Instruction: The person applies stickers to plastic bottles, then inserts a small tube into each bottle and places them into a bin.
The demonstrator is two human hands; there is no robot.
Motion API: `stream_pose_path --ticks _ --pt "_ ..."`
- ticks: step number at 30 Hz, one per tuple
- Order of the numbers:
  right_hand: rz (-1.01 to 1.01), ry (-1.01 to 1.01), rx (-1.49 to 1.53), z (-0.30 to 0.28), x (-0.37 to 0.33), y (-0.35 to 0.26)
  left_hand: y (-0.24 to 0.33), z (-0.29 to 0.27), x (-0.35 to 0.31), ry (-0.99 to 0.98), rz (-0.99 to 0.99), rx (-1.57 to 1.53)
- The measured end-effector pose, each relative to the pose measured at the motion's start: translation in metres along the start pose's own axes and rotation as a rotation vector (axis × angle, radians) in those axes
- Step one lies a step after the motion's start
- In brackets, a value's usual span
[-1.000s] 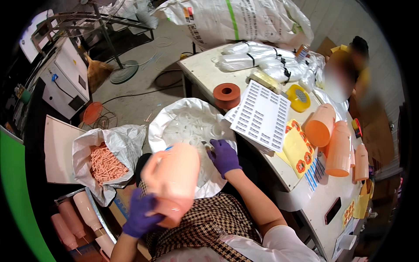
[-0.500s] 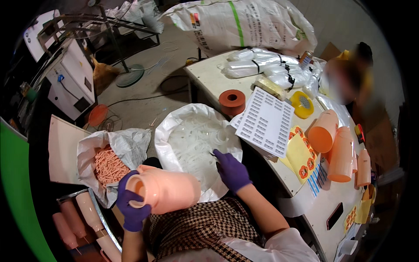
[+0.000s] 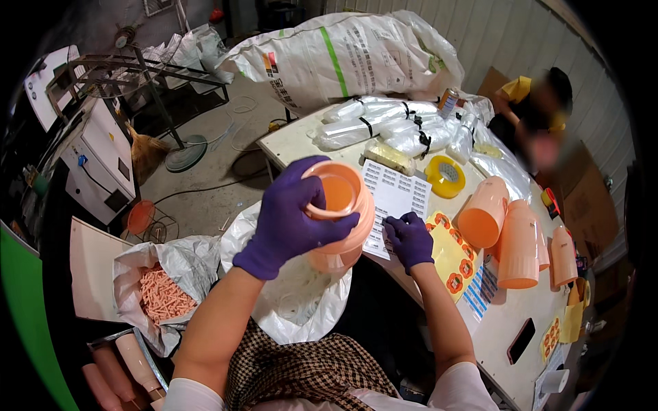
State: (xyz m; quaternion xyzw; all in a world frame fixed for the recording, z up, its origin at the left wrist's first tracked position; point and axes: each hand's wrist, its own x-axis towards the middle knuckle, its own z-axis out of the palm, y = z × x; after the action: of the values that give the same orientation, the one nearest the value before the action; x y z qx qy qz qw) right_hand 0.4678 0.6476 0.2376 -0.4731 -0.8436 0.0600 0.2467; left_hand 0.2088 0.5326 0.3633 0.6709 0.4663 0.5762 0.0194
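My left hand (image 3: 288, 216), in a purple glove, is wrapped round the open neck of a peach plastic jug (image 3: 356, 236). The jug is tilted, its round mouth turned up toward me, above a white sack (image 3: 301, 318) of clear plastic scraps. My right hand (image 3: 411, 240), also purple-gloved, rests at the lower right edge of a white sheet of printed labels (image 3: 397, 192) on the table. Its fingers are curled together; what they hold, if anything, is hidden. Just right of that hand lies a yellow sheet of orange flower-shaped stickers (image 3: 449, 264).
On the table (image 3: 504, 329) are peach jugs (image 3: 483, 212), a yellow tape roll (image 3: 444, 177), plastic-wrapped bundles (image 3: 349, 130) and a phone (image 3: 521, 341). A sack of peach plastic strips (image 3: 164, 294) stands at left. Another person (image 3: 538, 113) is at the far right.
My left hand has raised the jug from my lap to above the scrap sack. My right hand has moved from that sack to the label sheet. The view has shifted.
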Motion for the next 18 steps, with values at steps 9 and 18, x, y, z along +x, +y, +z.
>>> stream_pose_path --ticks 9,18 --pt "0.119 -0.265 -0.033 -0.002 0.029 -0.001 0.004 -0.005 0.005 -0.109 -0.003 0.112" --pt "-0.224 0.191 0.347 -0.053 -0.063 -0.085 -0.003 -0.096 -0.078 -0.294 -0.953 -0.254"
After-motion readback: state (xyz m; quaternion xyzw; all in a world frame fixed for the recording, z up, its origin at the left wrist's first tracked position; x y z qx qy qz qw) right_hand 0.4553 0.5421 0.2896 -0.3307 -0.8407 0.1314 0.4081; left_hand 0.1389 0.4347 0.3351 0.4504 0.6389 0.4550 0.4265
